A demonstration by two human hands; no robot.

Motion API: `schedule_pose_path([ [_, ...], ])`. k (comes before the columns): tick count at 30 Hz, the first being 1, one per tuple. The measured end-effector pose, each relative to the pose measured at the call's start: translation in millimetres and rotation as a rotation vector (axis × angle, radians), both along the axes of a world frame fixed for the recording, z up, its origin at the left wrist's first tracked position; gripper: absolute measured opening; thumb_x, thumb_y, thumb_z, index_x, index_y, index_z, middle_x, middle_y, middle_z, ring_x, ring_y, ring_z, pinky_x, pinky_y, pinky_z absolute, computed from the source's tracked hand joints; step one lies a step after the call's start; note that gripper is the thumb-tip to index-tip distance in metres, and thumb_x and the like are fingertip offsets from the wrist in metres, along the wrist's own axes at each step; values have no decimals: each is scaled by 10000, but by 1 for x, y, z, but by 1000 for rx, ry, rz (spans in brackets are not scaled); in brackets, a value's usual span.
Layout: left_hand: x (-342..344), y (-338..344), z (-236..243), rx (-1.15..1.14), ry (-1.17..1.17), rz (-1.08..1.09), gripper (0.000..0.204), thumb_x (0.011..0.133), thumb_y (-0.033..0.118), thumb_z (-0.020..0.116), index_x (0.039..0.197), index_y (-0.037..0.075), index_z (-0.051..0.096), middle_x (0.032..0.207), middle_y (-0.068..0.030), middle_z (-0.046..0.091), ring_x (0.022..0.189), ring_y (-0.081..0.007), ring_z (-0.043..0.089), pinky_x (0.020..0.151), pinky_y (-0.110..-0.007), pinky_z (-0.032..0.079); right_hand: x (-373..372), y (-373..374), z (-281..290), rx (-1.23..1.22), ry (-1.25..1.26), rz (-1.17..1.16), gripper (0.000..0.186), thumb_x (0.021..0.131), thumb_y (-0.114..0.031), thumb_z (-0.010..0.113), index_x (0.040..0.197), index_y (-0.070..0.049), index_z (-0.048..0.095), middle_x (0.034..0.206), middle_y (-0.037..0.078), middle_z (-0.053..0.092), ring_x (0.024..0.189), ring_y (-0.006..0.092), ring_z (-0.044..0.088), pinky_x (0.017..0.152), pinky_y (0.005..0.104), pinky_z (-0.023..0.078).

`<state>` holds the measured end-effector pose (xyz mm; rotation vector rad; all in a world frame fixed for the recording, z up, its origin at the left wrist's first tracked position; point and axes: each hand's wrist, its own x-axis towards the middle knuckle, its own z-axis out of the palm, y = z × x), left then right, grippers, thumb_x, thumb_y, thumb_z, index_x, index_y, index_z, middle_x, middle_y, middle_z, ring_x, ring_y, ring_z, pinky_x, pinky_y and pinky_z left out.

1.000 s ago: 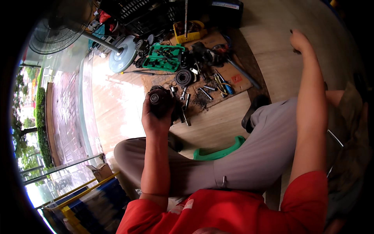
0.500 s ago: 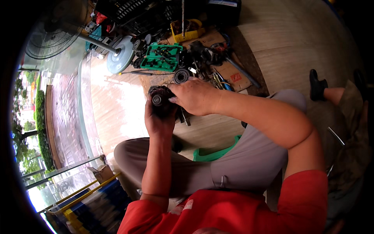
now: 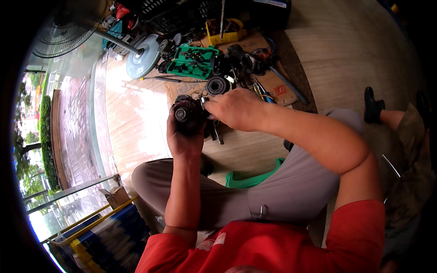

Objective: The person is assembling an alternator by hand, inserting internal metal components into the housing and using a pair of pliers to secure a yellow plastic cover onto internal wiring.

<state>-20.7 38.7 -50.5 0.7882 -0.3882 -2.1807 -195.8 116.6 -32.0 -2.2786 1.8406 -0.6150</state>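
Note:
My left hand is closed around a dark, greasy round machine part and holds it up above the floor. A ringed metal shaft end faces out from its near left side. My right hand is at the right side of that part, fingers bent and pinched together. At its fingertips shows a small shiny metal piece, too small to name and partly covered by the fingers. Just beyond my right hand, a grooved black pulley rests among tools.
Ahead lie an open green tool case, a yellow bin and cardboard with tools. A standing fan's round base is at far left. Between my legs sits a green plastic stool. Another person's shoe is at right.
My right hand has shifted slightly right from the part, and the shiny piece at its fingertips now shows. My left hand still holds the part. The whole view has moved a little.

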Motion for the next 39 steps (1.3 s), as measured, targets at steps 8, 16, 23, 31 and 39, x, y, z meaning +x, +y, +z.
schedule_pose_path([
  [8, 0, -5, -13, -27, -42, -16, 366, 977, 353, 453, 1165, 67, 580, 1145, -147, 634, 1074, -313, 601, 969, -499, 464, 11, 8, 1, -51, 148, 22, 22, 766, -99, 562, 770, -86, 579, 709, 79, 650, 688, 236, 684, 568, 343, 548],
  [16, 0, -14, -9, -45, 8, 6, 374, 976, 354, 454, 1129, 43, 593, 1101, -161, 647, 1053, -317, 612, 951, -498, 480, 14, 8, 2, 21, 87, -80, 44, 776, -92, 554, 790, -72, 591, 705, 95, 661, 677, 254, 686, 580, 365, 550],
  [23, -5, -10, -2, -42, -43, 40, 390, 991, 358, 412, 1151, 38, 567, 1098, -167, 630, 1048, -339, 592, 979, -528, 443, 10, 10, 2, 44, 72, -85, 54, 777, -88, 552, 803, -68, 595, 679, 115, 651, 682, 265, 686, 592, 370, 550],
  [31, -3, -6, 1, 2, 143, -21, 389, 962, 324, 471, 1188, 24, 570, 1208, -195, 595, 1168, -366, 544, 1071, -587, 358, 3, 11, -8, 46, 55, -123, 61, 779, -78, 549, 810, -80, 602, 682, 111, 659, 698, 269, 692, 611, 383, 553],
  [39, -10, 1, 15, 10, 216, 0, 438, 949, 345, 484, 1211, -3, 537, 1184, -211, 594, 1144, -382, 546, 1079, -596, 343, -19, 6, -3, 122, 44, -175, 56, 774, -57, 546, 814, -60, 586, 715, 121, 657, 717, 320, 672, 625, 418, 536],
])
